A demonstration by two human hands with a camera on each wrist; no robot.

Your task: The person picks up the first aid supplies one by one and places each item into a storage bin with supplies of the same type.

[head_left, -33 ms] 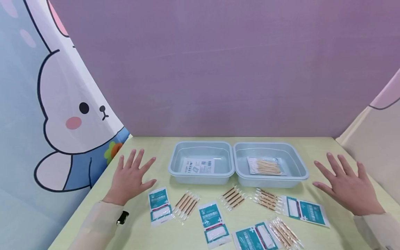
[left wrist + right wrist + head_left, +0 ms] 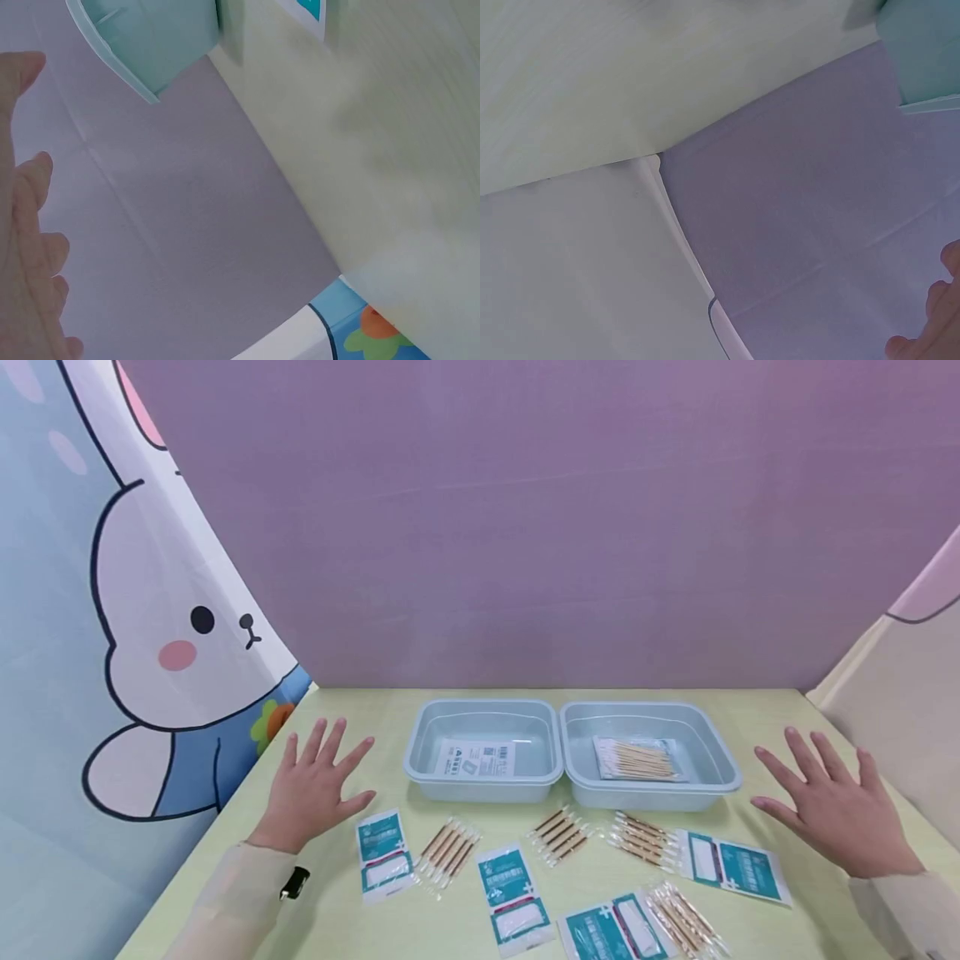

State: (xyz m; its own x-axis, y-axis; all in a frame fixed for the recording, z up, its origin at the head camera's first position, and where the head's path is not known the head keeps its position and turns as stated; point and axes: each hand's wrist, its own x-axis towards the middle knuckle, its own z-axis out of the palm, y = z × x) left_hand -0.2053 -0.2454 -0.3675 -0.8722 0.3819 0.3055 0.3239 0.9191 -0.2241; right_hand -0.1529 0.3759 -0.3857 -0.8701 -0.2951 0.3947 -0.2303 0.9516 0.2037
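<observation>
Both the left hand (image 2: pixel 315 787), near a packet (image 2: pixel 382 853), and the right hand (image 2: pixel 843 817), near a tray (image 2: pixel 652 798), stay unmoved; grips wide

Behind the pale table (image 2: pixel 420 935) we saw a faintly creased purple backdrop (image 2: pixel 540 527). On our left hung a blue curtain (image 2: pixel 45 652) printed with a white, pink-cheeked rabbit (image 2: pixel 150 593) and an orange-and-green flower (image 2: pixel 270 727); on our right we saw a cream curtain (image 2: pixel 900 710), pink higher up.
</observation>
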